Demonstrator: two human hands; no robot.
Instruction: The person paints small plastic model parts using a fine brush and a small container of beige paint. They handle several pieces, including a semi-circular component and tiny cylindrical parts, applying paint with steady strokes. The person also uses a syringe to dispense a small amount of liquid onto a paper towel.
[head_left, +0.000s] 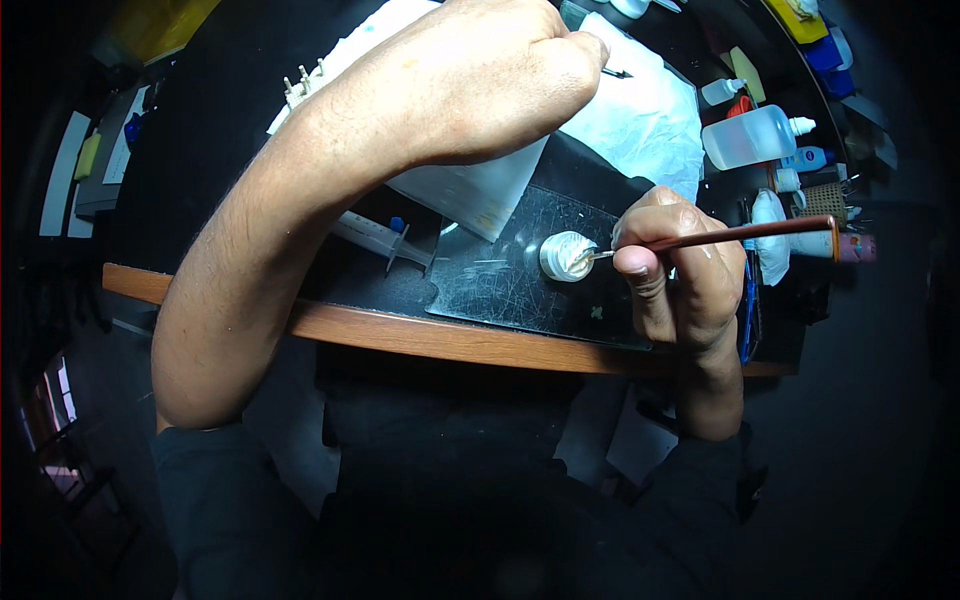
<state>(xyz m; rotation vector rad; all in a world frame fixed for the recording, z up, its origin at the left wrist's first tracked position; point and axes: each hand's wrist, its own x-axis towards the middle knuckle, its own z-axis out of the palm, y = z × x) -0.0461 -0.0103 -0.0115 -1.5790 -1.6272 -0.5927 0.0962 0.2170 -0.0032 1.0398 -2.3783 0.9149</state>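
In my right hand [690,265] a thin brush [770,230] with a reddish-brown handle is pinched between thumb and fingers. Its tip reaches into a small round jar [567,257] of white, creamy paste. The jar stands on a scratched, see-through slab [490,285] near the table's front edge. My left hand [530,70] is closed in a fist farther off, above white paper or cloth. A small dark tip shows past its fingers; the rest of what it holds is hidden. My left forearm crosses over the table's left side.
A syringe [370,235] lies beneath my left forearm. Crumpled white tissue [640,110] spreads at the back. To the right are a translucent squeeze bottle [750,138], a small white dropper bottle [720,92] and a blue bottle [806,159]. The wooden table edge [430,337] runs in front.
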